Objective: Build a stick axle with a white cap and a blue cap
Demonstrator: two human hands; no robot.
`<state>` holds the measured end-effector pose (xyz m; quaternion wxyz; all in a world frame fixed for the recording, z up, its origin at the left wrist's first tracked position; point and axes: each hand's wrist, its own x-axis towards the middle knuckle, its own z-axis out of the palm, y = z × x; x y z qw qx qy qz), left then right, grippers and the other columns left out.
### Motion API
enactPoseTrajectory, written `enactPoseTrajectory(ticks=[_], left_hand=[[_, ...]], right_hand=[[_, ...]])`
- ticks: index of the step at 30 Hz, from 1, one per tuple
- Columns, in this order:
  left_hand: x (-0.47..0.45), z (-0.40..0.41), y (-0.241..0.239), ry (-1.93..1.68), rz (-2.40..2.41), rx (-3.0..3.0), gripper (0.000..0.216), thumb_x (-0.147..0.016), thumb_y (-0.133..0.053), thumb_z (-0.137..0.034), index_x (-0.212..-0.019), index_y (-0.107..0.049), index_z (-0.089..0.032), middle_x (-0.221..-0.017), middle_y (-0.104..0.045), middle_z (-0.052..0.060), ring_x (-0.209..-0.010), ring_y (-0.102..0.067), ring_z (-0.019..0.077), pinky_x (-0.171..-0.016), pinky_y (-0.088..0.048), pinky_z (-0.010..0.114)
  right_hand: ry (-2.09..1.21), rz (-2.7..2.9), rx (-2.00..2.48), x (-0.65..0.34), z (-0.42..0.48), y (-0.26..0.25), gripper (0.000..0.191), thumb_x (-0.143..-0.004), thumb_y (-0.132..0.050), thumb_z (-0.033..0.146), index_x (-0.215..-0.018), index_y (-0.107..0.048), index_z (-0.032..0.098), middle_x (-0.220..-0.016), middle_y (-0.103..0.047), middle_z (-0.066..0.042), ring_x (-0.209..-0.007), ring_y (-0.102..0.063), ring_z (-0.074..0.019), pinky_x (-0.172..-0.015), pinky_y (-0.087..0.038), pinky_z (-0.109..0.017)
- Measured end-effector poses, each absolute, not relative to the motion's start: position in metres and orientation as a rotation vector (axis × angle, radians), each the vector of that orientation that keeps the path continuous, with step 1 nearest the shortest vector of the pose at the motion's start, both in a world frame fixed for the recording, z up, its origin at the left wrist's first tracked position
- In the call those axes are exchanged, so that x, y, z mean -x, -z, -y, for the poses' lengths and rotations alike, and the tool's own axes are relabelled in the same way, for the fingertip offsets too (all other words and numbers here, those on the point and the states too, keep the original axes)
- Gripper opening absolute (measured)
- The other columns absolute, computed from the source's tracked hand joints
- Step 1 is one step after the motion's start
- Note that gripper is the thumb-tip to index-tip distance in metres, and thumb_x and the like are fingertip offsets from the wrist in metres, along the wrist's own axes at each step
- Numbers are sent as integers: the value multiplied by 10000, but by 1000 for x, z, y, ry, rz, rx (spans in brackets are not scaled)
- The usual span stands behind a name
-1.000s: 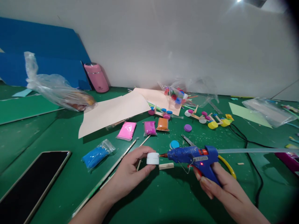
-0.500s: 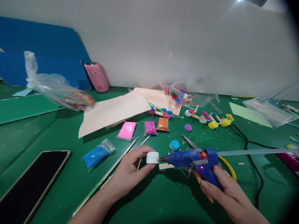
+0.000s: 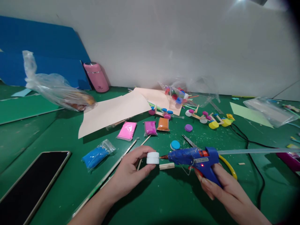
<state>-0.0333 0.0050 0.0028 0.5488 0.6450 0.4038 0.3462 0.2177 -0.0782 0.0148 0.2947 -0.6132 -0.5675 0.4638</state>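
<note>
Between thumb and fingers, my left hand [image 3: 132, 172] pinches two white bottle caps [image 3: 152, 158] set against each other. My right hand [image 3: 220, 182] is wrapped round the handle of a blue hot glue gun [image 3: 194, 157], whose red light glows. The gun's nozzle points left at the caps, its tip right beside or touching their edge; I cannot tell which. A clear glue stick [image 3: 253, 151] juts from the gun's back. Short wooden sticks [image 3: 167, 166] lie under the nozzle. Beyond the gun are a blue cap [image 3: 175, 145] and scissors [image 3: 189, 141], partly hidden behind it.
A phone [image 3: 35, 184] lies at left, near a blue clay packet [image 3: 98, 155]. Pink [image 3: 127, 130], purple [image 3: 150, 128] and orange packets [image 3: 163, 124] sit farther back. Small wheeled stick models [image 3: 199, 117] stand behind. A black cord [image 3: 260, 178] runs down the right side.
The glue gun's nozzle has shifted slightly up along the caps' edge, and more of the short wooden sticks shows below it. Both hands keep their holds.
</note>
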Motion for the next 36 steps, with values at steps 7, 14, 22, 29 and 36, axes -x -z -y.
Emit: enactPoseTrajectory(ticks=[7, 14, 22, 29, 36], left_hand=[[33, -5, -2, -811, -941, -1513, 204, -737, -577, -168, -940, -564, -169, -893, -610, 51, -840, -571, 183, -743, -433, 267], [33, -5, -1, -812, -954, -1505, 203, -730, -584, -168, -932, -558, -161, -889, -609, 54, -845, -575, 189, -748, -436, 271], [33, -5, -2, -800, -938, -1536, 175, -744, -569, -172, -918, -557, -161, -880, -593, 46, -826, -567, 172, -741, -436, 263], [33, -5, -3, -800, -951, -1567, 178, -742, -557, -164, -920, -565, -173, -889, -600, 38, -820, -577, 169, -727, -438, 258], [32, -4, 0, -713, -1093, -1801, 155, -761, -511, -180, -913, -536, -192, -887, -589, 27, -804, -546, 162, -723, -427, 274]], right_hand=[[-1206, 1547, 1636, -219, 78, -13, 187, -829, -449, 392, -876, -529, 230, -635, -524, 4, -541, -496, -148, -498, -443, -241], [-1193, 1582, 1654, -222, 83, -14, 172, -825, -458, 386, -866, -552, 249, -618, -537, 6, -536, -501, -155, -490, -438, -245], [-1171, 1564, 1616, -220, 77, -14, 189, -829, -453, 387, -887, -551, 235, -626, -507, 8, -538, -483, -143, -491, -434, -235], [-1275, 1474, 1545, -211, 70, -19, 202, -850, -433, 370, -947, -500, 206, -686, -513, -1, -546, -459, -124, -514, -418, -231], [-1273, 1367, 1568, -218, 63, -12, 227, -847, -445, 385, -945, -470, 182, -543, -494, 29, -527, -444, -127, -518, -369, -235]])
